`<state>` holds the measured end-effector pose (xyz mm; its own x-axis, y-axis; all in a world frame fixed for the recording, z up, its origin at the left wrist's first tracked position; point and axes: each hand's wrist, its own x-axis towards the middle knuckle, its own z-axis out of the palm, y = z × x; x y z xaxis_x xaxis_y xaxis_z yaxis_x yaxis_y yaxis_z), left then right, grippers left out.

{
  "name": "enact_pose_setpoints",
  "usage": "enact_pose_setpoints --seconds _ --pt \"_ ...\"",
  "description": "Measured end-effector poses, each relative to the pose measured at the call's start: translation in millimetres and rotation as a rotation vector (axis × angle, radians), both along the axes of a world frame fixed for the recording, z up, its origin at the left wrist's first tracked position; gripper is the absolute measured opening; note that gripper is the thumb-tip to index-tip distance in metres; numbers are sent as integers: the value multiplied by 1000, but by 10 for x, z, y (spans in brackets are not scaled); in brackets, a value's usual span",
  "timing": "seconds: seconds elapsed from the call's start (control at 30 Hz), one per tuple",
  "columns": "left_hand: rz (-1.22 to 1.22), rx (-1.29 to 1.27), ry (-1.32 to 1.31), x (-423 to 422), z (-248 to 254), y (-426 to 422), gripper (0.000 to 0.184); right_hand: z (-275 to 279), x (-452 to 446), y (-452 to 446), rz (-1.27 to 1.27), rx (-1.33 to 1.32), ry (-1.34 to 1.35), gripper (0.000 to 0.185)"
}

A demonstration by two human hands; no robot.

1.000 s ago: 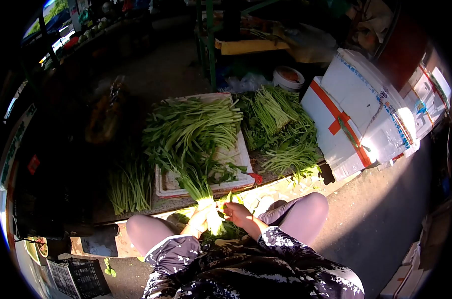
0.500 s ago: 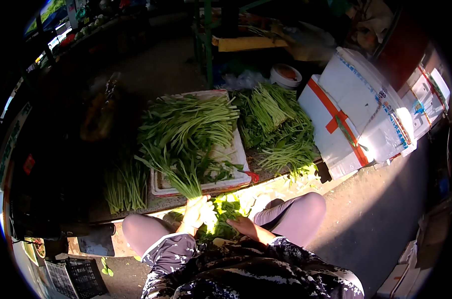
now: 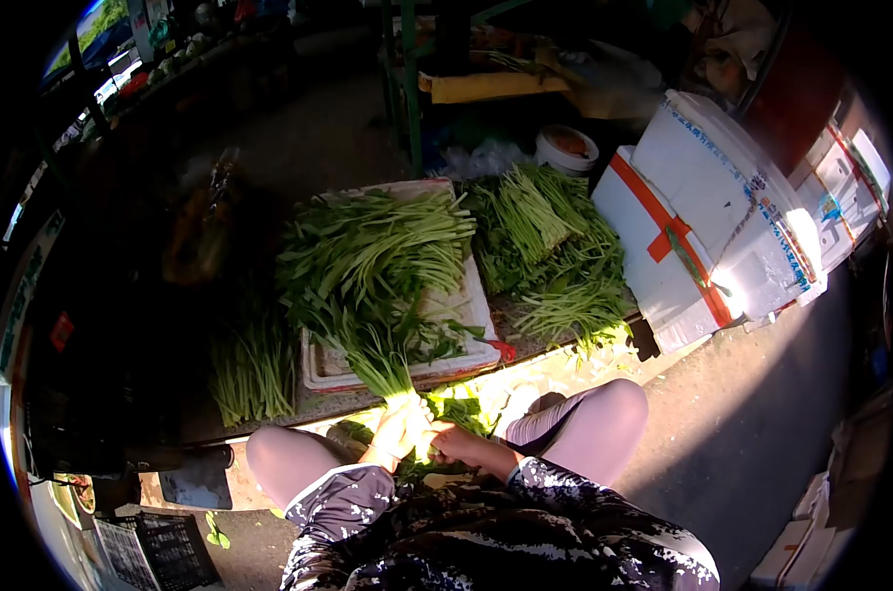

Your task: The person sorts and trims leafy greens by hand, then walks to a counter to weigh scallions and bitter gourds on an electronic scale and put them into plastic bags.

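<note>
My left hand (image 3: 397, 431), bright in the sun, is closed around the stems of a bunch of leafy greens (image 3: 382, 374). The bunch's leafy end points away from me over the near edge of a white foam tray (image 3: 474, 295). My right hand (image 3: 454, 443) is close against the left, at the stem ends, with its fingers closed. Whatever it grips is hidden by the fingers and glare. A large heap of long-stemmed greens (image 3: 392, 236) lies in the tray. Loose leaves (image 3: 463, 406) lie in the sunlight between my knees, just beyond my hands.
More greens (image 3: 550, 227) are piled right of the tray, beside stacked white foam boxes (image 3: 702, 212). Another bundle (image 3: 254, 379) lies in shade at the left. A white tub (image 3: 566, 148) stands behind. A black crate (image 3: 161, 552) sits on the ground at lower left.
My right hand has moved left and now meets my left hand at the stems. The held bunch has shifted slightly right and toward me.
</note>
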<state>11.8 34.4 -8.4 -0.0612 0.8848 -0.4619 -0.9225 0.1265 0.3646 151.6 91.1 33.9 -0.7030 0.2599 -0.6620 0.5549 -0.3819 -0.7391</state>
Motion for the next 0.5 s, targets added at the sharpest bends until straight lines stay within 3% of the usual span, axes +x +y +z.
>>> enact_pose_setpoints --seconds 0.23,0.4,0.47,0.5 --pt "-58 86 -113 115 69 60 11 -144 69 122 31 40 -21 39" --pt "-79 134 -45 111 154 75 14 24 49 140 76 122 -49 38" --pt "-106 154 -24 125 147 89 12 137 42 91 60 303 -171 53" --pt "-81 42 61 143 101 100 13 122 53 93 61 303 -172 53"
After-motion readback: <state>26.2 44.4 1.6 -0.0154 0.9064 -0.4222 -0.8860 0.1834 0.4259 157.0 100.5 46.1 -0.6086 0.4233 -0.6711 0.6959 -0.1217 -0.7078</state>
